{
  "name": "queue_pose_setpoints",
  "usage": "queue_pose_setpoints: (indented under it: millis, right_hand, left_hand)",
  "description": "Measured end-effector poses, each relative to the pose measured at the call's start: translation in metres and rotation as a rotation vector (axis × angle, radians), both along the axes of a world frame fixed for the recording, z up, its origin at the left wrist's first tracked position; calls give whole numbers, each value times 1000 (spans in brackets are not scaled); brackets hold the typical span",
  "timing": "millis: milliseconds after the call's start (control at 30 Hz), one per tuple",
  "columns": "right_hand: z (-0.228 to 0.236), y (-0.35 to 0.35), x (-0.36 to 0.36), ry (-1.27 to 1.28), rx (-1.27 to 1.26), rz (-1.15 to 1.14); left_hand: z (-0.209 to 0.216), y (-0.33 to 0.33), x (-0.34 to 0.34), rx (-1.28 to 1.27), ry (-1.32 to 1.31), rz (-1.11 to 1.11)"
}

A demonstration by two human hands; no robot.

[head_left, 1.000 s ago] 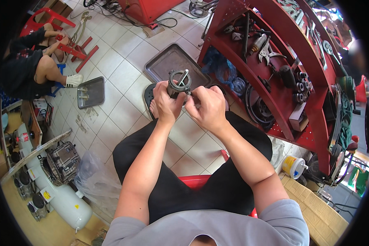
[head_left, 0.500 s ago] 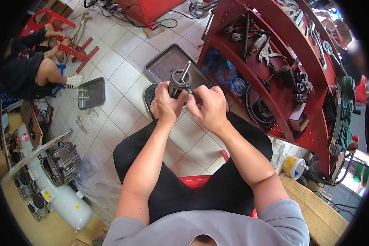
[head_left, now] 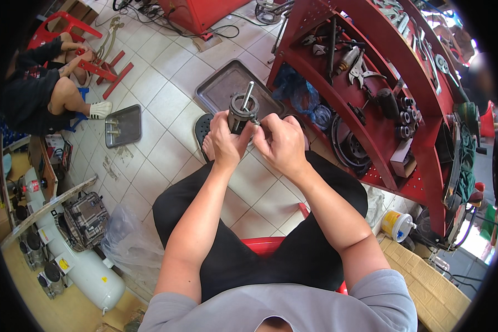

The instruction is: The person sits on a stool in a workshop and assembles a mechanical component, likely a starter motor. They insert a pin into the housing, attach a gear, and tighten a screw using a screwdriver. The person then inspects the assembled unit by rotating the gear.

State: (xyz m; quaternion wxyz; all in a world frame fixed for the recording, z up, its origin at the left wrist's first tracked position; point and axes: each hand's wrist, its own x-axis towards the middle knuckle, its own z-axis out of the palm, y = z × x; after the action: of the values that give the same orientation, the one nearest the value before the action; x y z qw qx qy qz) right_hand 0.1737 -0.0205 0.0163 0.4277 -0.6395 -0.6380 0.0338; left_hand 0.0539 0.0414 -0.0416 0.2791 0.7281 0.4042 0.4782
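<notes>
My left hand (head_left: 227, 143) is wrapped round a dark metal cylindrical housing (head_left: 237, 122) with a round open top, held out above the floor between my knees. A shiny metal rod (head_left: 249, 93) sticks up out of its opening, leaning slightly right. Against the housing's right side, the thumb and fingers of my right hand (head_left: 283, 141) are closed in a pinch at a small metal fitting (head_left: 255, 123). My fingers hide most of that fitting, so its exact kind does not show. The lower end of the housing is hidden too.
A grey metal tray (head_left: 221, 79) lies beyond my hands; a smaller tray (head_left: 128, 133) with brass-coloured parts is at left. At right stands a red tool rack (head_left: 346, 102) full of tools. A seated co-worker (head_left: 55, 88) is far left, a white tank (head_left: 88, 276) lower left.
The rod's tip has shifted slightly to the left within the housing. Both hands keep nearly the same place and grip.
</notes>
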Motion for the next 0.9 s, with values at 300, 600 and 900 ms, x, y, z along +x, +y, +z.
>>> queue_pose_setpoints:
  millis: [300, 600, 900]
  right_hand:
    - [1, 1, 3, -41, -40, -3]
    - [-3, 4, 9, -17, -108, -50]
    - [-7, 5, 11, -27, -128, -56]
  left_hand:
    - [-3, -3, 2, -94, -22, -20]
    - [-5, -1, 6, -137, 24, -55]
    - [-4, 0, 7, -184, 48, -66]
